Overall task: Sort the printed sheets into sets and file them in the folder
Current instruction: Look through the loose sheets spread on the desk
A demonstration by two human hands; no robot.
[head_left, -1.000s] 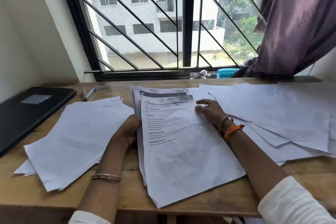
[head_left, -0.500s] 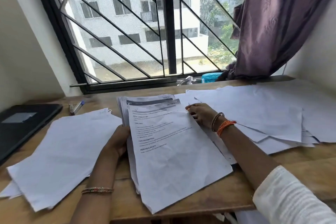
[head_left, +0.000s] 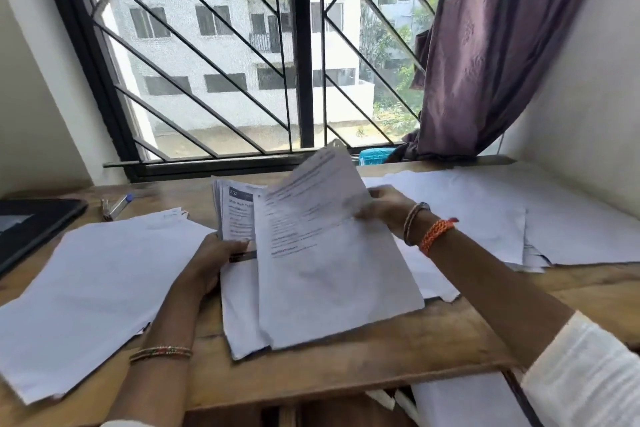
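Pinching with my right hand (head_left: pixel 384 206), I have the right edge of the top printed sheet (head_left: pixel 329 253) raised at the middle of the frame, its far corner curling up in front of the window grille (head_left: pixel 214 55); motion blur smears the print. Curled fingers of my left hand (head_left: pixel 211 260) hold the left edge of the printed stack (head_left: pixel 239 288) beneath it, thumb on the page, where a dark header band shows.

All of this lies on a wooden desk (head_left: pixel 346 364) set against the barred window, with a pale apartment block and trees outside. One purple curtain (head_left: pixel 485 45) hangs bunched at the upper right, a teal object (head_left: pixel 375 156) on the sill beside it. White walls close in on both sides.

I count three groups of paper: the stack under my hands, a blank-side-up pile (head_left: pixel 97 295) at lower left, and a wider spread of sheets (head_left: pixel 485 211) at right. One dark flat folder (head_left: pixel 31 229) sits at the left edge, with two small items near it, a blue-capped pen (head_left: pixel 121 204) and what looks like a stapler (head_left: pixel 105 210). More paper (head_left: pixel 460 406) shows below the desk edge, lower right.
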